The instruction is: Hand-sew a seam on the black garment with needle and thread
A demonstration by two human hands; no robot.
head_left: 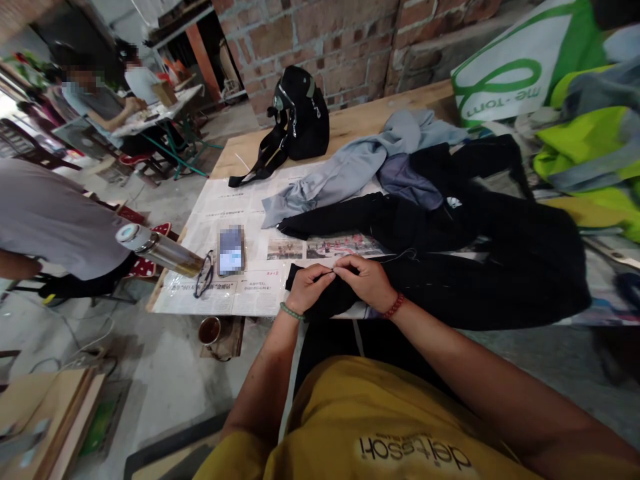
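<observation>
Over the front edge of the table, my left hand [309,287] and my right hand [367,283] meet fingertip to fingertip. Both are closed in a pinch on something dark and too small to make out. Beneath them lies a black garment [480,280], spread to the right, its sleeve end under my left hand. A thin thread [407,254] curls over the cloth just beyond my right hand. Short pale stitch-like marks show on the black fabric. Behind it rests a light grey garment [345,173], partly covered by black cloth.
Left on the newspaper-covered table [255,287] are a phone [231,250], a tilted-looking bottle [160,250] and glasses [204,275]. A black bag [303,117] stands at the back. Yellow-green clothing [590,153] and a white-green bag [515,73] fill the right. People sit at the left.
</observation>
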